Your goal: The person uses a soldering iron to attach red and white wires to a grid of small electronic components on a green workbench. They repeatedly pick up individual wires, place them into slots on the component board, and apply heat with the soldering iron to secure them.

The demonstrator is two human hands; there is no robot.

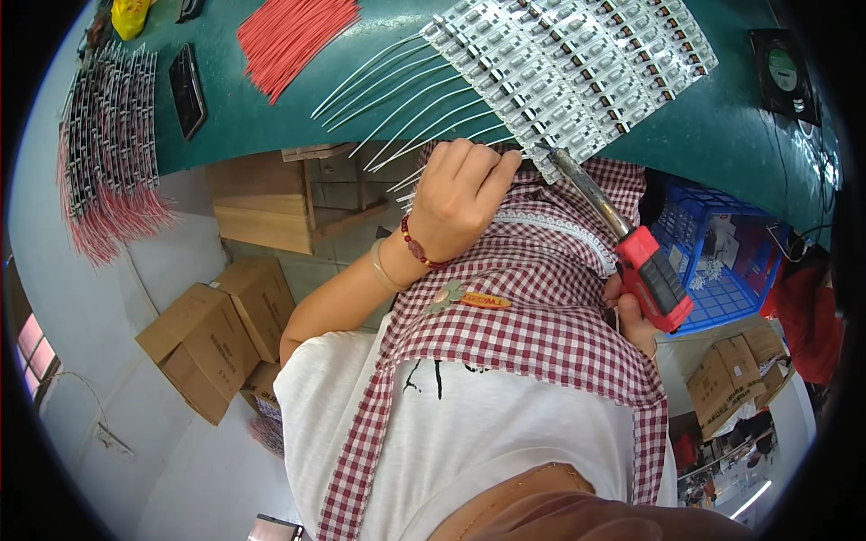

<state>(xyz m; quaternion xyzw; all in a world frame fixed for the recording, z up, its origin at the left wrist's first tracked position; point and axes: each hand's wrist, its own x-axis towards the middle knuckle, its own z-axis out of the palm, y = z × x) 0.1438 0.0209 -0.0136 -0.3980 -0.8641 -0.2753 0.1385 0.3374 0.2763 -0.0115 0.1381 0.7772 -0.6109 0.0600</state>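
A panel of small circuit boards [577,68] overhangs the table's near edge, its lowest corner pointing at me. From its left side several white wires [397,104] fan out. My left hand [460,194] is closed at that corner with white wire ends showing beside and below it; the fingertips' exact grip is hidden. My right hand [631,316] is wrapped round the handle of a red and black soldering iron [654,279], partly hidden behind it. The iron's metal tip touches or sits just over the panel's near corner, close to my left fingertips.
On the green table [216,153] lie red wires [298,36], a phone [187,90] and wired boards [108,135] hanging over the left edge. A dark round-faced device [783,72] sits far right. Below are a blue crate [722,302] and cardboard boxes [203,347].
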